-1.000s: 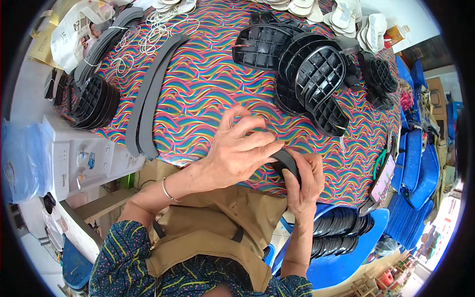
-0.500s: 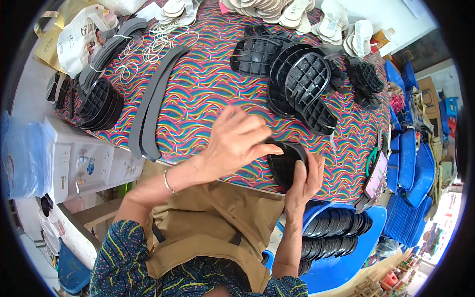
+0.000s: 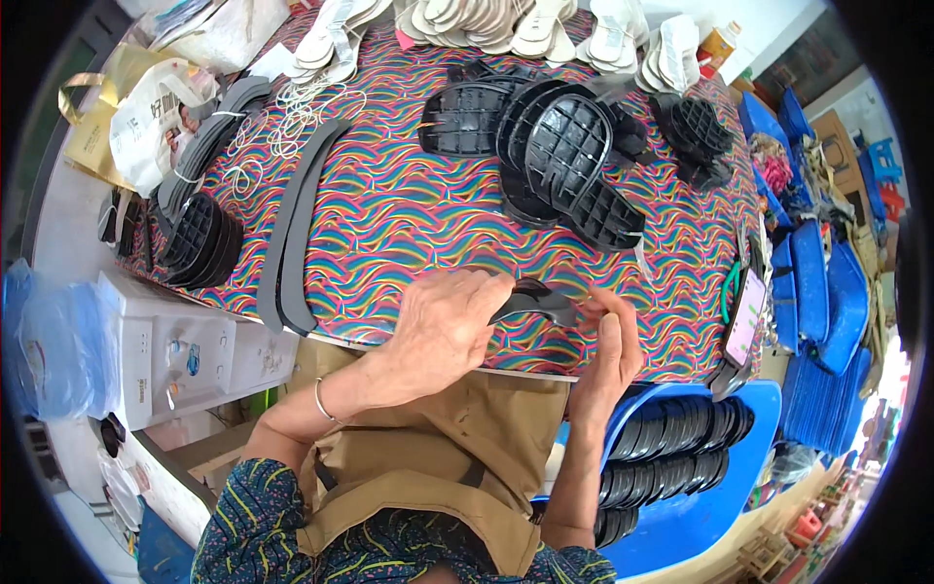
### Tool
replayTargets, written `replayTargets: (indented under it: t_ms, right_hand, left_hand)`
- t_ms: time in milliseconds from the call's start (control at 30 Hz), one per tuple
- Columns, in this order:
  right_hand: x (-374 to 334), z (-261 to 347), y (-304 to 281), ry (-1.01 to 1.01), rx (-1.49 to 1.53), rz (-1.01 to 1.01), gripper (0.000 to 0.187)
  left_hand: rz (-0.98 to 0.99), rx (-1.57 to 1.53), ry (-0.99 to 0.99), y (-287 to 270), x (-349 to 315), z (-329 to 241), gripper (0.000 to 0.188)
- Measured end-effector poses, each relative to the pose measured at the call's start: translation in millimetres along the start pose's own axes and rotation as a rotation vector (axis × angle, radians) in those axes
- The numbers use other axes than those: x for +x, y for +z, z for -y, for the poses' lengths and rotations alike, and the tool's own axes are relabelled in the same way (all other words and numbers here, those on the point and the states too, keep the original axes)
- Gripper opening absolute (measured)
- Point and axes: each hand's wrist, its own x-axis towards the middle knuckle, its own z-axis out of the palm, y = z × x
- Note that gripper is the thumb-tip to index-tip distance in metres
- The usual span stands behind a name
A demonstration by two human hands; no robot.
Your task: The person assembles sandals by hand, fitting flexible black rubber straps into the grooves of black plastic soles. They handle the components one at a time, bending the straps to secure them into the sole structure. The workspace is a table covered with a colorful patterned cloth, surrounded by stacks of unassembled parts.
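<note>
My left hand [image 3: 443,326] grips a black moulded shoe-sole piece [image 3: 547,300] at its left end, just above the table's near edge. The piece is tilted, so mainly its curved rim shows. Beside its right end is my right hand [image 3: 611,348], with thumb and fingers apart; whether a fingertip touches the piece, I cannot tell. Beyond my hands lies a pile of black soles [image 3: 566,146] with gridded undersides. Two long grey curved strips [image 3: 295,229] lie on the patterned tablecloth [image 3: 389,214] to the left.
A stack of black gridded pieces [image 3: 201,238] stands at the table's left edge. Stacks of pale insoles [image 3: 467,24] line the back. A phone [image 3: 745,316] lies at the right edge. Below it, a blue bin [image 3: 705,511] holds rows of black soles.
The sole piece has turned from face-up to edge-on and shifted slightly left. My left hand has come down and closed on it. My right hand's fingers have opened from its side.
</note>
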Motion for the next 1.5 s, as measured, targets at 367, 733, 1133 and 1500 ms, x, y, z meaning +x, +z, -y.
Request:
replayTargets:
  t_ms: [367,733,1133,1500]
  right_hand:
    - [21.4,7.2,10.0,0.379,0.176,0.245,0.020]
    - [25.4,-14.1,-6.4,0.606,0.476,0.288,0.016]
    - [20.6,-25.5,-18.8,0.567,0.534,0.255,0.014]
    - [45.9,8.2,-19.3,-0.431,-0.516,0.473,0.029]
  left_hand:
    - [0.188,0.143,0.070,11.6,16.2,3.1,0.047]
    - [0.188,0.169,0.170,22.8,22.8,3.0,0.058]
    - [0.201,0.063,0.153,23.0,28.2,7.1,0.041]
    - [0.204,-0.027,0.066,20.2,33.9,7.3,0.037]
